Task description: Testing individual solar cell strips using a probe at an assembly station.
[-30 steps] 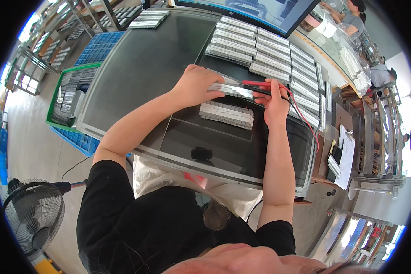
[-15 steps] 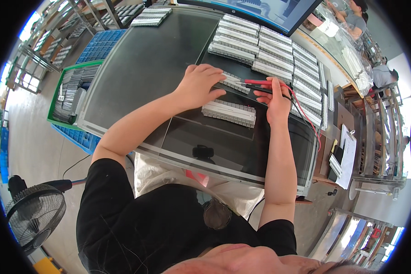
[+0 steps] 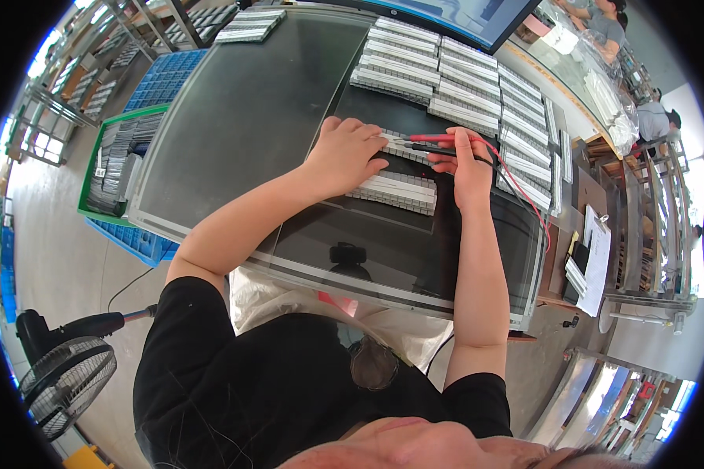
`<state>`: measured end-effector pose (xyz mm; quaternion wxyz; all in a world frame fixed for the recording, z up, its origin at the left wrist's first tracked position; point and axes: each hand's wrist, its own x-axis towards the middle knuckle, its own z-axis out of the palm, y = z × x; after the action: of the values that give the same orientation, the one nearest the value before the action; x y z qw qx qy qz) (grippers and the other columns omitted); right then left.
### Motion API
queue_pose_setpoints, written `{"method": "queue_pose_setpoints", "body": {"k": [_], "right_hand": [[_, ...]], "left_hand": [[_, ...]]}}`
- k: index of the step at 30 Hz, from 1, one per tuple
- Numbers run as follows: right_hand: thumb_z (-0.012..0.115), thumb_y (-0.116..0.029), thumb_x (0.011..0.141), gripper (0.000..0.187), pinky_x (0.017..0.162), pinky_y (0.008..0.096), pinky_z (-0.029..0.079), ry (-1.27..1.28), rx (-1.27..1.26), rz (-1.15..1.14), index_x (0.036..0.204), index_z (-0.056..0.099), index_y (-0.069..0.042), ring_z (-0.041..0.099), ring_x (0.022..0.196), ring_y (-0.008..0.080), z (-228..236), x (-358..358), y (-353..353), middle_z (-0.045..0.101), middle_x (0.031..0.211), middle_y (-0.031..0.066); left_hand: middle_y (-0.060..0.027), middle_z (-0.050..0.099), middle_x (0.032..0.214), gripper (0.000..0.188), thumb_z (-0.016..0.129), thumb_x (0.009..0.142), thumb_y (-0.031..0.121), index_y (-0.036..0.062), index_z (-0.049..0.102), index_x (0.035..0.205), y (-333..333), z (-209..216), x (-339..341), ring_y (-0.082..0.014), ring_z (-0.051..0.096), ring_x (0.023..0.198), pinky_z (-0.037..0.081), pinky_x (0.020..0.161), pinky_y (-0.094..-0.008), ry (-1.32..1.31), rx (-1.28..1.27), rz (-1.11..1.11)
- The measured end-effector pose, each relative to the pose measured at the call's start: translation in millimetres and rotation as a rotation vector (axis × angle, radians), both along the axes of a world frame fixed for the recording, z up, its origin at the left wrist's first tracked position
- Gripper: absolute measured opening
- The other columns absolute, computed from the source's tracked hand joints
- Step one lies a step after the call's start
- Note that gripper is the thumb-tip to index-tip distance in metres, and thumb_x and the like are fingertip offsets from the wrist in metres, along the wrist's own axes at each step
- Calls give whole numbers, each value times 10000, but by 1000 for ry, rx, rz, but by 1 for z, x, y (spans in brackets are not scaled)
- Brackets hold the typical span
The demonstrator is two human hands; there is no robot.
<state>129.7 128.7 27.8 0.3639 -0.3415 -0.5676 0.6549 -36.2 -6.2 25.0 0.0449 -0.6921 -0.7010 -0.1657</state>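
My left hand (image 3: 344, 156) lies over the left end of a narrow light-grey strip (image 3: 404, 153) made of small blocks, fingers stretched out and thumb apart. In my right hand (image 3: 468, 166) are two test probes held together, a red probe (image 3: 430, 138) above a black probe (image 3: 434, 148). Their metal tips point left and are at the strip near my left fingertips; whether they touch it I cannot tell. Nearer to me, just below my left thumb, a second similar strip (image 3: 395, 193) lies on the dark glossy tabletop (image 3: 352, 227).
Rows of similar strips (image 3: 465, 98) fill the back right, before a monitor (image 3: 477, 19). More strips (image 3: 250, 26) lie at the far left. A green crate (image 3: 86, 184), a fan (image 3: 69, 383) and a clipboard (image 3: 594, 258) flank the table. Probe wires (image 3: 524, 195) trail right.
My right hand has moved a little left, bringing the probe tips closer to my left fingers along the strip. My left hand stays nearly in place. The fan head has turned.
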Motion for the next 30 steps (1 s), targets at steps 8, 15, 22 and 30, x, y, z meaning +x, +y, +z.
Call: {"method": "queue_pose_setpoints", "body": {"k": [8, 15, 22, 30], "right_hand": [[480, -265, 890, 262, 501, 236, 488, -8, -6, -10, 974, 530, -22, 626, 646, 198, 1, 0, 0, 556, 835, 104], [486, -260, 887, 258, 497, 236, 488, 0, 2, -9, 971, 533, -20, 626, 644, 198, 0, 0, 0, 557, 831, 103], [486, -250, 885, 251, 475, 235, 479, 92, -39, -47, 950, 540, -13, 623, 608, 200, 2, 3, 2, 560, 808, 102], [482, -253, 886, 266, 470, 242, 477, 163, -16, -97, 945, 537, 1, 621, 604, 203, 7, 6, 1, 573, 790, 111]], "left_hand": [[-36, 514, 1152, 317, 538, 808, 304, 94, 570, 1044, 0, 0, -1, -205, 439, 1070, 282, 928, -385, -18, 14, -10], [-34, 523, 1129, 318, 553, 798, 299, 90, 570, 1037, 2, 0, -3, -204, 438, 1062, 285, 920, -379, -24, 33, -20], [-32, 478, 1112, 436, 651, 713, 326, 110, 541, 1075, 21, -1, -12, -227, 386, 1088, 280, 904, -388, 7, 25, 0], [-44, 479, 1063, 408, 675, 689, 346, 140, 555, 1020, 31, 7, -13, -228, 387, 1084, 286, 893, -386, -48, -106, 35]]}}
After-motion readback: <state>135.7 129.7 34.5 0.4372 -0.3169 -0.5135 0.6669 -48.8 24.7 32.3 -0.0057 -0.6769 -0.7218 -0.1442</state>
